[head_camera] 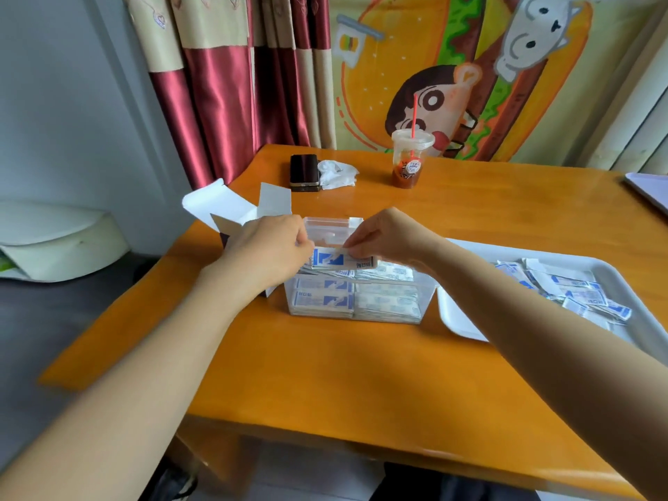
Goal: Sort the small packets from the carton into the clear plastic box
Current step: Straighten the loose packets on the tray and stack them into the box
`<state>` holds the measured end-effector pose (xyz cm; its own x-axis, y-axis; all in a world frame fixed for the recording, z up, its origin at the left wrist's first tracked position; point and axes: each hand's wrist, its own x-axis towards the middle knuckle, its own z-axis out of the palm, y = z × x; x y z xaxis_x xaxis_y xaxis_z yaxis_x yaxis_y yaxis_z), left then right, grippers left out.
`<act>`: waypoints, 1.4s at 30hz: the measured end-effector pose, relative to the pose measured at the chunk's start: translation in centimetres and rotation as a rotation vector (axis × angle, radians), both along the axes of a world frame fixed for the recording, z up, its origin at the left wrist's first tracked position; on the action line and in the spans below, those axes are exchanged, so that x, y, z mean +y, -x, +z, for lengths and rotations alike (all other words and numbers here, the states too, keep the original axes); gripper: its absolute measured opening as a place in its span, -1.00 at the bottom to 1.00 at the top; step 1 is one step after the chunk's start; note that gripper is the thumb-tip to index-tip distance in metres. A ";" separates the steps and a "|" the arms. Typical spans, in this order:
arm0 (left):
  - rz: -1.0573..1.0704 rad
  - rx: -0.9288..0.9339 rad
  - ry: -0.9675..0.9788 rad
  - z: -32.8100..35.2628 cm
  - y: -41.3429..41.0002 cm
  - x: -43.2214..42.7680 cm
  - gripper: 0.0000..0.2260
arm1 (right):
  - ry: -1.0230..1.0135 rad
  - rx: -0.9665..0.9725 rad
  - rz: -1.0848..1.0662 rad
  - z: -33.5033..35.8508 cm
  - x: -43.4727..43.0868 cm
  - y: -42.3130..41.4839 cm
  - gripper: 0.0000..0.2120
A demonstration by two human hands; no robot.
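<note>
A clear plastic box stands in the middle of the orange table, holding stacked blue-and-white packets in two rows. Over its open top I hold a small stack of packets. My left hand pinches the stack's left end and my right hand pinches its right end. An open white carton with raised flaps stands just behind my left hand, its inside hidden.
A white tray with several loose packets lies to the right of the box. At the back of the orange table are a dark phone, a crumpled tissue and a plastic cup with a red straw.
</note>
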<state>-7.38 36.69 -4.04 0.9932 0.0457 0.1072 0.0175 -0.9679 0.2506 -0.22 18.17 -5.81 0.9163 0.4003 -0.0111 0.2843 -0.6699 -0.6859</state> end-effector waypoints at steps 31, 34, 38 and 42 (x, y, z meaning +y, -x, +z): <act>-0.256 0.256 -0.264 1.3 -3.9 -4.0 -0.83 | 0.176 0.229 0.022 -1.0 0.5 -0.4 -0.80; -0.311 0.458 -0.383 0.6 -5.5 -4.7 -0.75 | 0.086 0.293 0.021 -1.2 -0.3 -0.4 -0.78; -0.335 0.572 -0.531 -0.4 -6.0 -5.2 -0.71 | 0.124 0.283 0.095 -1.6 -0.5 -0.3 -0.73; -0.333 0.518 -0.525 -0.4 -6.1 -5.1 -0.83 | -0.088 0.329 0.149 -0.4 -2.0 0.1 -0.75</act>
